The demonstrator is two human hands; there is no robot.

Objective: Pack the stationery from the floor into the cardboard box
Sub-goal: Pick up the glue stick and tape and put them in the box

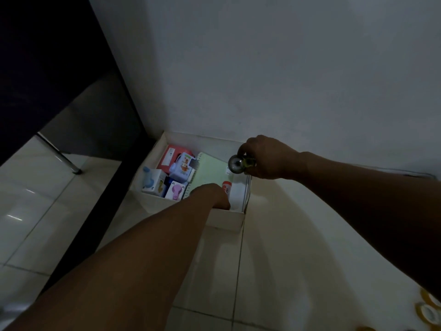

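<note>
Box (224, 220), centre frame: left hand (211, 195) reaches inside, fingers hidden, grasp indeterminable. Right hand (265, 157) pinches tape roll (238, 164) above rim; risk: roll dropping outside.

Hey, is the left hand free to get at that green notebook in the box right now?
Probably yes. The left hand is already inside the cardboard box, right beside the green notebook, whose cover lies mostly bare. Only the right hand, holding a tape roll, hovers near its far corner.

Left hand (212, 195) fingers hidden inside box (226, 220); tape rolls (429, 311) cut off by right edge.
</note>
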